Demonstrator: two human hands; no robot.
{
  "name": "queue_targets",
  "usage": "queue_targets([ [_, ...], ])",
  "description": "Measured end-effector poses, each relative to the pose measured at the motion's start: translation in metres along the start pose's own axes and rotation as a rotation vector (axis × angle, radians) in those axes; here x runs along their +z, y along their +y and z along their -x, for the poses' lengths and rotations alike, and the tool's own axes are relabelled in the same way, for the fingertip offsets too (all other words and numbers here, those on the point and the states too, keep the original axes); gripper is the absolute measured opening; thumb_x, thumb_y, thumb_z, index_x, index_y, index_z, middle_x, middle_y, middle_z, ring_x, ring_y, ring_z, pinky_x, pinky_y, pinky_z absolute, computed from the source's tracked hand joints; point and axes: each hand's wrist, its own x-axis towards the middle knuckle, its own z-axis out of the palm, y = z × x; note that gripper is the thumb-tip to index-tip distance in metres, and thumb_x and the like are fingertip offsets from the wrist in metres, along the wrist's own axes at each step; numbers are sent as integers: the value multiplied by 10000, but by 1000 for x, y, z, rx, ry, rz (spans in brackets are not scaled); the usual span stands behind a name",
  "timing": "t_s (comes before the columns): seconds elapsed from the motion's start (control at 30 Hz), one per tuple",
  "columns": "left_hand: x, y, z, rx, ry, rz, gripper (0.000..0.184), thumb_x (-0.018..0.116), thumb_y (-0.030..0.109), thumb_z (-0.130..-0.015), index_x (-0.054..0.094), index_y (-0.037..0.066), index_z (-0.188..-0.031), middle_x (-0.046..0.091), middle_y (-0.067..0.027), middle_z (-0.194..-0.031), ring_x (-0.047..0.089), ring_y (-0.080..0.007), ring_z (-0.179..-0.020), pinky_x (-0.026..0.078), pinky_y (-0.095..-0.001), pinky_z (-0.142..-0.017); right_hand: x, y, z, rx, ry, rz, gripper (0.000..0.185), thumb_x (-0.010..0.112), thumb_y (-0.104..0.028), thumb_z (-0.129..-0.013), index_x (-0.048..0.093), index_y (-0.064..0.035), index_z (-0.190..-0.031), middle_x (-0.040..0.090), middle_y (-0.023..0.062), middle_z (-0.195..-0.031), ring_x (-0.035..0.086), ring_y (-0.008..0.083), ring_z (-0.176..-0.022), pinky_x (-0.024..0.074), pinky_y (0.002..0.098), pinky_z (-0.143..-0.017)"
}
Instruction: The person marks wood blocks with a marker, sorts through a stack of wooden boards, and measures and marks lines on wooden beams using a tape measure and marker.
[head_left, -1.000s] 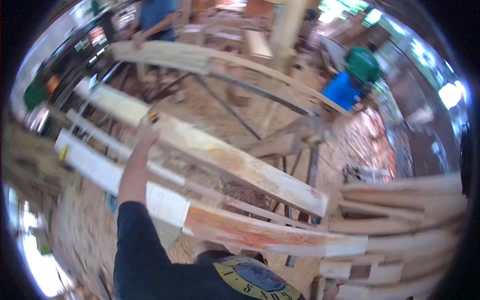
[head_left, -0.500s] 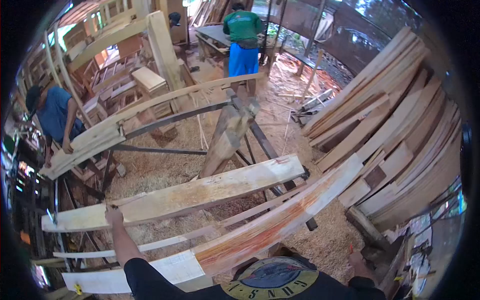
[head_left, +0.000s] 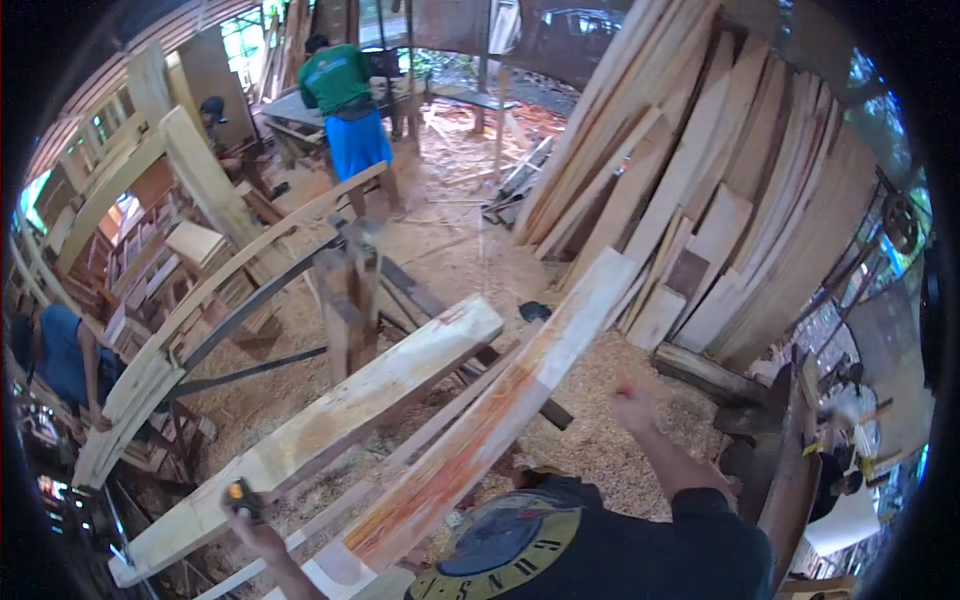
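My left hand point(head_left: 258, 535) is closed around a compact black-and-yellow tape measure point(head_left: 242, 498), held over the near end of a thick pale plank point(head_left: 330, 418). My right hand point(head_left: 637, 408) is raised above the sawdust floor, to the right of a reddish-streaked board point(head_left: 470, 440). Its fingers are curled, with a small reddish tip showing at them; what they hold is too blurred to make out. A narrow strip of wood point(head_left: 425, 440) lies between the plank and the streaked board.
Tall boards point(head_left: 690, 170) lean in a stack at the right. A dark frame with a wooden post point(head_left: 350, 310) stands beyond the plank. One person in blue point(head_left: 65, 350) handles curved wood point(head_left: 130, 410) at the left; another in green point(head_left: 340, 85) stands at a table behind.
My view has turned to the right. My left hand has lifted off the plank, and the tape measure now shows in it. My right hand has come up and forward over the sawdust.
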Motion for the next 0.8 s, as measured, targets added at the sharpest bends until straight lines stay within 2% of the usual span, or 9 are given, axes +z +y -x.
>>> queue_targets([
  [0.03,42,1,26,-93,-113,66,632,579,374,-857,478,24,-1373,615,-157,-1160,638,-242,-880,550,-362,-702,0,-98,35,-97,-4,-4,103,649,-116,-827,704,-35,-861,641,47,-697,586,135,-665,491,307,-653],
  [0.13,169,18,108,-397,-486,227,692,661,369,-751,489,42,-1336,613,-191,-1195,656,-274,-921,576,-405,-691,63,-141,36,-453,-554,-287,228,667,-154,-888,712,-43,-1082,695,38,-896,613,115,-832,497,292,-739],
  [0.2,234,5,152,-654,-584,251,682,637,271,-698,468,31,-1313,596,-183,-1173,651,-285,-972,563,-408,-799,68,-198,65,-331,-885,-411,230,662,-220,-927,702,-27,-1047,686,31,-915,610,112,-842,495,287,-758],
  [0.33,312,-37,189,-606,-783,56,692,521,160,-602,425,14,-1272,539,-155,-1120,625,-282,-1026,496,-403,-945,50,-232,59,-162,-1073,-108,280,668,-284,-943,717,-24,-1033,679,8,-846,595,105,-763,475,278,-706],
  [0.4,334,-29,191,-590,-810,-106,663,507,193,-630,418,-18,-1253,534,-171,-1113,614,-294,-1027,479,-409,-967,59,-199,36,-255,-1125,-343,314,667,-331,-943,719,-26,-998,656,-3,-788,575,103,-698,445,279,-630],
  [0.47,352,-28,197,-534,-892,-104,669,478,192,-616,420,-14,-1250,533,-167,-1103,608,-291,-1025,473,-403,-964,26,-206,28,-126,-1202,-400,241,704,-274,-912,702,-42,-976,633,-4,-765,549,88,-657,425,269,-586],
  [0.5,361,-32,204,-534,-877,-76,566,522,296,-753,439,-3,-1227,544,-148,-1070,614,-245,-943,503,-374,-857,25,-198,22,-73,-1227,-457,225,715,-257,-899,698,-46,-976,627,-4,-758,544,86,-647,419,263,-577],
  [0.63,389,-48,229,-665,-737,-231,548,561,513,-974,472,20,-1195,584,-94,-968,597,-167,-754,503,-317,-660,45,-162,-4,27,-1342,-561,194,759,-201,-835,676,-59,-938,596,-3,-718,498,90,-549,369,255,-486],
  [0.8,408,-57,237,-647,-839,-371,357,624,179,-983,504,18,-1278,615,-81,-950,611,-153,-814,514,-304,-713,35,-135,-37,225,-1371,-675,187,774,-214,-793,660,-75,-845,563,-3,-666,484,98,-507,352,267,-436],
])
